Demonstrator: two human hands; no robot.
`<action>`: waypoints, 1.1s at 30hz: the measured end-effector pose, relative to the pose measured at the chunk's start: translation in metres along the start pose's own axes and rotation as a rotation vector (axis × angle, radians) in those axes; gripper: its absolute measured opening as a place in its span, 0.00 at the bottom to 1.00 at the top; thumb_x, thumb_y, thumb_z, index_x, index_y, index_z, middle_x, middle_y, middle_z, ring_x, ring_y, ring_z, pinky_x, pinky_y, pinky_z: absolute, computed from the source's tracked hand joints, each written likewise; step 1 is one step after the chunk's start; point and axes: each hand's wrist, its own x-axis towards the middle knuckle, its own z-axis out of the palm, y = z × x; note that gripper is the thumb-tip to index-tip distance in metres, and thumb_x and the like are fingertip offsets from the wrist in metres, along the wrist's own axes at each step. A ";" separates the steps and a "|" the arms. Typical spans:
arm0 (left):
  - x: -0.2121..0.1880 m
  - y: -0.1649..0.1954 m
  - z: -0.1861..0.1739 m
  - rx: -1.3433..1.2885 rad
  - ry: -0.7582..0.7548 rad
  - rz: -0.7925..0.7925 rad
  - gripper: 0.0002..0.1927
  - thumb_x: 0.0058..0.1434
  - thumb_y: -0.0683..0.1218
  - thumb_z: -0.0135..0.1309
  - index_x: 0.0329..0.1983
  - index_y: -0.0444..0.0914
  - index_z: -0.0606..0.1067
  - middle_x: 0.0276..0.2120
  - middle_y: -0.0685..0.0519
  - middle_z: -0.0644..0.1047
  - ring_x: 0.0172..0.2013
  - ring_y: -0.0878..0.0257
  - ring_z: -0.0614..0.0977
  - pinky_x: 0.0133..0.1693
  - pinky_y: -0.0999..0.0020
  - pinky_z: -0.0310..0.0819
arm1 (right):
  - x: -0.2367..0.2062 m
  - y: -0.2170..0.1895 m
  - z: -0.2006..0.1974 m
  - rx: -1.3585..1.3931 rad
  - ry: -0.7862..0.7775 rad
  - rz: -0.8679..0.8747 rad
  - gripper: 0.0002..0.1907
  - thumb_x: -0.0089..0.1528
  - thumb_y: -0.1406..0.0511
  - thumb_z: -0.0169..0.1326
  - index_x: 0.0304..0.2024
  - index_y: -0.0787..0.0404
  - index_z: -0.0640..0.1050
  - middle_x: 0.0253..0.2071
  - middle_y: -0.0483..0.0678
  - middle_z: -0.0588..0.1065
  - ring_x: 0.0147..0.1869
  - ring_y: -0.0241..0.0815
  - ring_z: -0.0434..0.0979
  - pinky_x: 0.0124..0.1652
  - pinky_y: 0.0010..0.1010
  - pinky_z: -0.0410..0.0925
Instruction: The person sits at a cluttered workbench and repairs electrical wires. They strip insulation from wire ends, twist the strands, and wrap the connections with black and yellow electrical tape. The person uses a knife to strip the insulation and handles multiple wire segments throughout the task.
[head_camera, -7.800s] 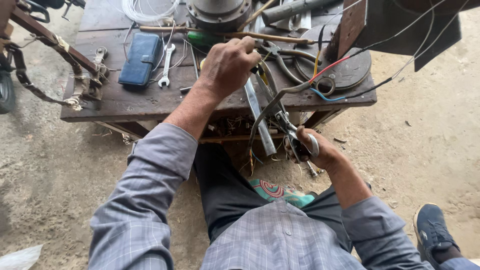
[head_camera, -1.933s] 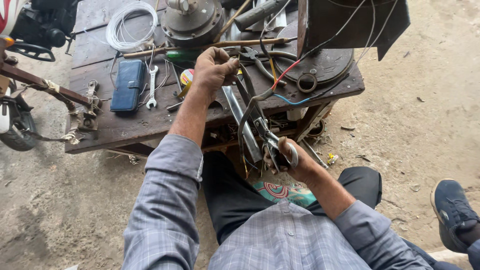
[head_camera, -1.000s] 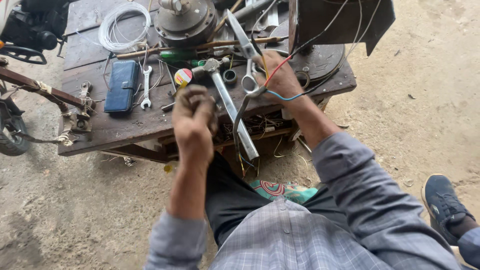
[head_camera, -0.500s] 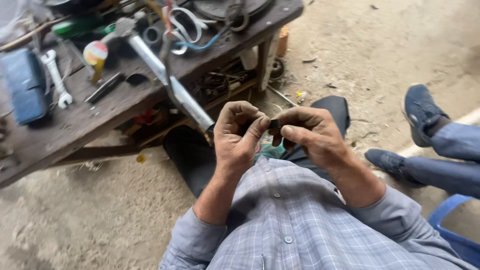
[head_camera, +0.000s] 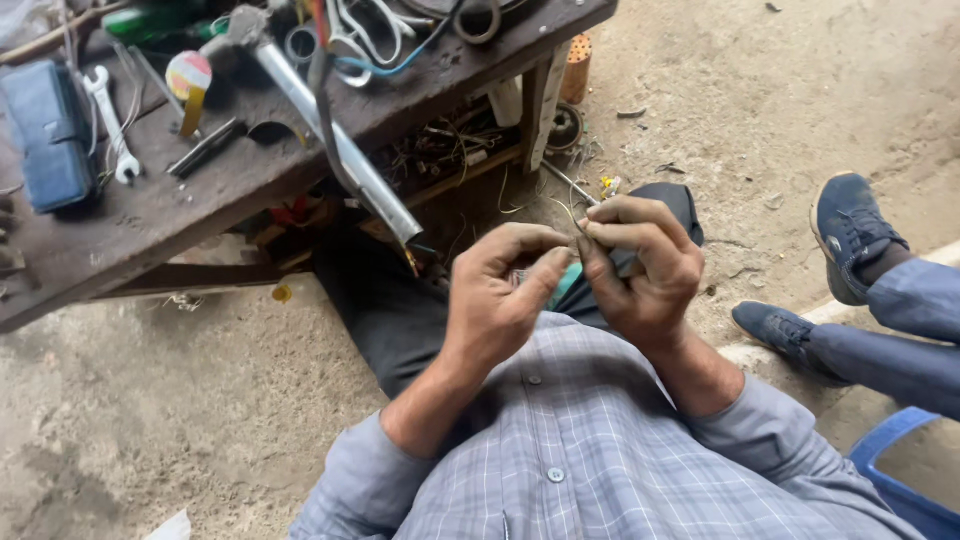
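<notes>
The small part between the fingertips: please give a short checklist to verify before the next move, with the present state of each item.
1. Left hand and right hand both pinch the small part: ok.
2. Kind of part: cannot tell, fingers hide it.
3. Hands apart from the metal tube: ok.
4. Wrench lies on the wooden bench: ok.
5. Another person's shoes stand apart from the hands: ok.

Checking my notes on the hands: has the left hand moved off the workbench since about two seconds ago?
Yes. The left hand has come back off the wooden workbench toward the body, meeting the right hand above the lap.
</notes>
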 end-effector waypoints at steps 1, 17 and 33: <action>0.001 -0.003 0.001 -0.095 -0.037 -0.088 0.07 0.66 0.41 0.61 0.45 0.33 0.81 0.37 0.55 0.81 0.37 0.72 0.78 0.40 0.76 0.75 | 0.001 -0.003 0.002 -0.018 -0.009 -0.036 0.06 0.65 0.74 0.62 0.43 0.66 0.77 0.48 0.54 0.78 0.48 0.44 0.82 0.46 0.28 0.75; -0.014 -0.050 -0.024 -0.369 -0.046 -0.248 0.09 0.65 0.40 0.60 0.44 0.29 0.81 0.35 0.52 0.83 0.35 0.71 0.82 0.40 0.76 0.78 | -0.010 -0.034 0.023 -0.190 -0.162 -0.002 0.08 0.63 0.74 0.62 0.45 0.66 0.80 0.47 0.54 0.80 0.50 0.48 0.85 0.49 0.34 0.77; -0.001 -0.057 -0.012 -0.417 -0.087 -0.358 0.08 0.64 0.39 0.61 0.43 0.28 0.81 0.34 0.52 0.82 0.35 0.69 0.81 0.40 0.74 0.78 | -0.001 -0.012 0.008 -0.149 -0.205 -0.071 0.09 0.62 0.75 0.61 0.45 0.67 0.80 0.47 0.56 0.80 0.49 0.50 0.84 0.48 0.35 0.77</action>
